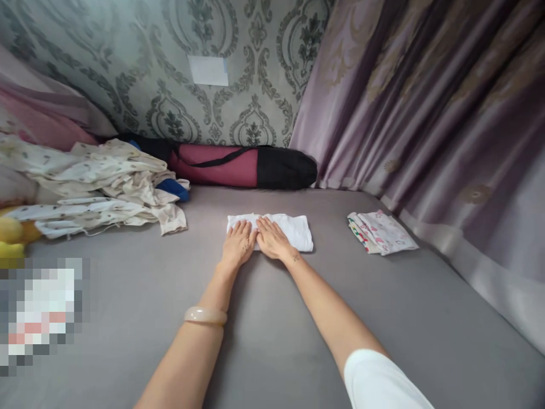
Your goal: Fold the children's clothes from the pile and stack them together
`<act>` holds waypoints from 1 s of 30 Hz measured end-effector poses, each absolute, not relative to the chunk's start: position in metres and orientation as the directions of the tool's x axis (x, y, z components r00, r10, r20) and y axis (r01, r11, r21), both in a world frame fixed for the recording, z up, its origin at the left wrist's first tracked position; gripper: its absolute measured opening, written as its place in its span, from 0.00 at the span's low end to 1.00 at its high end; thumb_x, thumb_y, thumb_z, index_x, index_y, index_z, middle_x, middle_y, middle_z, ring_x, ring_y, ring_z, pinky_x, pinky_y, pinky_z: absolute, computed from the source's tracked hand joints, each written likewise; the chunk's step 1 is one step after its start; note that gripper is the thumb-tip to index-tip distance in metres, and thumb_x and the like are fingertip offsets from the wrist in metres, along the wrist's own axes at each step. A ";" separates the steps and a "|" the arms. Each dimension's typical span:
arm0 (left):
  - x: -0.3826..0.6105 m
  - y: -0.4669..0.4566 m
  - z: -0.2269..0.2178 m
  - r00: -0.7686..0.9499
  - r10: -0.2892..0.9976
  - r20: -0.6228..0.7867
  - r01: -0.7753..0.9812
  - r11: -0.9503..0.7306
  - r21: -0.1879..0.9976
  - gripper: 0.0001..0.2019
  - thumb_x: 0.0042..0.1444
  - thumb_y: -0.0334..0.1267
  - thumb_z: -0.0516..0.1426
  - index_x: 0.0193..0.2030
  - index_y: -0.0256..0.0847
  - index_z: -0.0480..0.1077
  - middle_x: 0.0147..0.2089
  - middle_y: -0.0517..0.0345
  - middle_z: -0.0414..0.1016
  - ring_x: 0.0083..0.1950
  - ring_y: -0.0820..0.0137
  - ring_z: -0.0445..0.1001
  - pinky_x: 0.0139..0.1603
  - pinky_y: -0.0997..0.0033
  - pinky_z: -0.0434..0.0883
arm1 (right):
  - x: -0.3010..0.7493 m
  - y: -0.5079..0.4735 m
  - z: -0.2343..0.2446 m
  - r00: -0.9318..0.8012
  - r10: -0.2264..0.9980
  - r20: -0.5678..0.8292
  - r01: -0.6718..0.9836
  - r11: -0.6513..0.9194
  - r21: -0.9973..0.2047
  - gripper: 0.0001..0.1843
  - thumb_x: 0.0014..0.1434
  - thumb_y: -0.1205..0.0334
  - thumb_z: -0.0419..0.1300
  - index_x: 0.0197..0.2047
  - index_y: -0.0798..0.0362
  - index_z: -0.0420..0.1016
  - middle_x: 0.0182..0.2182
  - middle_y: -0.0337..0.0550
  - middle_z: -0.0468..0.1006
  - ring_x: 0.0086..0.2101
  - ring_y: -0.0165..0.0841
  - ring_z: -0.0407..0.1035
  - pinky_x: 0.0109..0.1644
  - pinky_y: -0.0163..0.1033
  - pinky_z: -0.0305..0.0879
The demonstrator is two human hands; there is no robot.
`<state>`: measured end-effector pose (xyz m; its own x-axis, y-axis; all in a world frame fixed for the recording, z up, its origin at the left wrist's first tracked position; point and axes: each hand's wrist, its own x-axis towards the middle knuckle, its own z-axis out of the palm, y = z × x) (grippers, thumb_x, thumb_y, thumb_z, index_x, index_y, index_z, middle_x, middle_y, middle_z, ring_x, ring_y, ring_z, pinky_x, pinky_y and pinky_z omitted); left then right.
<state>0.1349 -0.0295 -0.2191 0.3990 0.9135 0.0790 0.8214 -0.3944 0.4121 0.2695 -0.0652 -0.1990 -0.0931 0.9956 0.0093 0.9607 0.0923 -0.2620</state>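
While both hands press down on it, the white cloth point(293, 230) lies folded into a neat rectangle in the middle of the bed point(272, 341), a little way in front of the wall. The left hand point(238, 243) and the right hand point(272, 238) rest side by side on the left half of the cloth. The fingers point(243, 229) are stretched out flat and loose. They hold nothing and just lie on the soft white fabric. A smooth, pale bangle point(205, 316) sits round the left arm.

The bed has a smooth grey sheet with hardly a crease. To the right of the white cloth, well apart from it, lies a small folded cloth point(381, 232) with pink and green prints. To the left is a messy pile of clothes point(97, 182), cream with little dots, all crumpled. Against the wall, a long round bag point(242, 166) lies on its side. It is dark red in the middle and black at the end, with a thin black strap. Shiny purple curtains point(426, 113) hang in deep folds on the right. The wallpaper point(162, 91) is grey with curly leaf shapes. A yellow soft toy point(11, 238) peeks in at the left edge.
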 end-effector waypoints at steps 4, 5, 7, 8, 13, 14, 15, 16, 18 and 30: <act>0.132 -0.029 -0.217 0.383 0.922 0.059 0.856 -0.378 0.353 0.28 0.67 0.48 0.42 0.68 0.37 0.59 0.72 0.46 0.53 0.74 0.54 0.47 0.71 0.52 0.47 | 0.286 -0.069 -0.199 -0.014 1.000 0.013 0.975 0.017 -0.221 0.33 0.68 0.57 0.37 0.72 0.65 0.47 0.71 0.50 0.47 0.69 0.36 0.41 0.71 0.46 0.33; 0.132 -0.029 -0.217 0.381 0.923 0.052 0.861 -0.374 0.343 0.28 0.67 0.48 0.42 0.68 0.37 0.58 0.73 0.47 0.52 0.74 0.54 0.46 0.71 0.52 0.47 | 0.290 -0.070 -0.200 0.002 1.000 0.017 0.979 0.001 -0.203 0.33 0.68 0.57 0.37 0.71 0.65 0.47 0.70 0.51 0.48 0.69 0.37 0.42 0.71 0.47 0.32; 0.132 -0.029 -0.217 0.379 0.924 0.047 0.867 -0.372 0.331 0.28 0.67 0.48 0.41 0.69 0.36 0.58 0.73 0.48 0.52 0.74 0.53 0.46 0.72 0.52 0.46 | 0.299 -0.072 -0.201 0.026 0.999 0.023 0.986 -0.022 -0.168 0.33 0.68 0.56 0.37 0.71 0.65 0.49 0.70 0.52 0.50 0.69 0.38 0.43 0.71 0.49 0.29; 0.132 -0.029 -0.217 0.378 0.925 0.047 0.868 -0.372 0.329 0.29 0.67 0.48 0.41 0.69 0.37 0.58 0.73 0.49 0.52 0.74 0.53 0.46 0.72 0.52 0.46 | 0.304 -0.073 -0.201 0.039 0.999 0.023 0.987 -0.035 -0.156 0.33 0.69 0.56 0.37 0.71 0.64 0.50 0.70 0.52 0.50 0.69 0.38 0.42 0.71 0.50 0.28; 0.131 -0.028 -0.221 0.370 0.926 0.066 0.863 -0.370 0.344 0.27 0.67 0.49 0.42 0.68 0.40 0.60 0.72 0.52 0.54 0.74 0.54 0.48 0.71 0.52 0.48 | 0.336 -0.081 -0.199 0.117 0.992 -0.036 0.971 -0.122 -0.205 0.31 0.69 0.57 0.34 0.72 0.57 0.49 0.71 0.46 0.48 0.69 0.39 0.40 0.70 0.53 0.33; 0.131 -0.027 -0.222 0.367 0.928 0.069 0.862 -0.367 0.350 0.27 0.66 0.48 0.42 0.68 0.40 0.60 0.72 0.51 0.54 0.73 0.54 0.48 0.71 0.52 0.48 | 0.344 -0.083 -0.199 0.147 0.988 -0.042 0.963 -0.152 -0.221 0.31 0.69 0.57 0.34 0.72 0.56 0.48 0.71 0.47 0.47 0.69 0.39 0.40 0.70 0.52 0.35; 0.131 -0.027 -0.223 0.365 0.928 0.070 0.860 -0.365 0.357 0.27 0.66 0.48 0.42 0.67 0.40 0.60 0.72 0.51 0.55 0.73 0.54 0.48 0.71 0.52 0.48 | 0.351 -0.086 -0.200 0.185 0.982 -0.038 0.953 -0.189 -0.236 0.31 0.69 0.57 0.33 0.72 0.56 0.47 0.71 0.48 0.46 0.69 0.38 0.40 0.70 0.50 0.37; 0.131 -0.027 -0.223 0.364 0.928 0.073 0.857 -0.365 0.364 0.27 0.66 0.48 0.42 0.67 0.40 0.61 0.72 0.51 0.55 0.73 0.54 0.48 0.71 0.51 0.48 | 0.359 -0.090 -0.202 0.228 0.973 -0.027 0.942 -0.228 -0.247 0.31 0.70 0.56 0.33 0.72 0.58 0.46 0.71 0.50 0.47 0.69 0.38 0.42 0.70 0.48 0.39; 0.131 -0.026 -0.224 0.362 0.928 0.086 0.850 -0.367 0.378 0.26 0.66 0.47 0.43 0.66 0.39 0.62 0.71 0.50 0.56 0.73 0.53 0.49 0.71 0.50 0.48 | 0.372 -0.097 -0.205 0.337 0.941 0.011 0.912 -0.324 -0.252 0.32 0.70 0.55 0.35 0.72 0.61 0.46 0.70 0.54 0.50 0.68 0.39 0.46 0.68 0.46 0.43; 0.113 -0.032 -0.209 -0.067 0.974 0.216 0.903 -0.032 0.428 0.23 0.62 0.46 0.49 0.57 0.32 0.68 0.53 0.35 0.71 0.57 0.50 0.68 0.57 0.54 0.66 | 0.350 -0.112 -0.196 0.641 0.761 0.099 0.745 -0.585 -0.321 0.27 0.65 0.54 0.45 0.48 0.63 0.79 0.48 0.66 0.75 0.51 0.52 0.68 0.55 0.49 0.61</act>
<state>0.1133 -0.0320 -0.2095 -0.0674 0.9741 0.2158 0.9034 -0.0322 0.4275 0.3503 -0.1117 -0.1964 0.6410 0.7611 0.0995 0.7447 -0.5852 -0.3210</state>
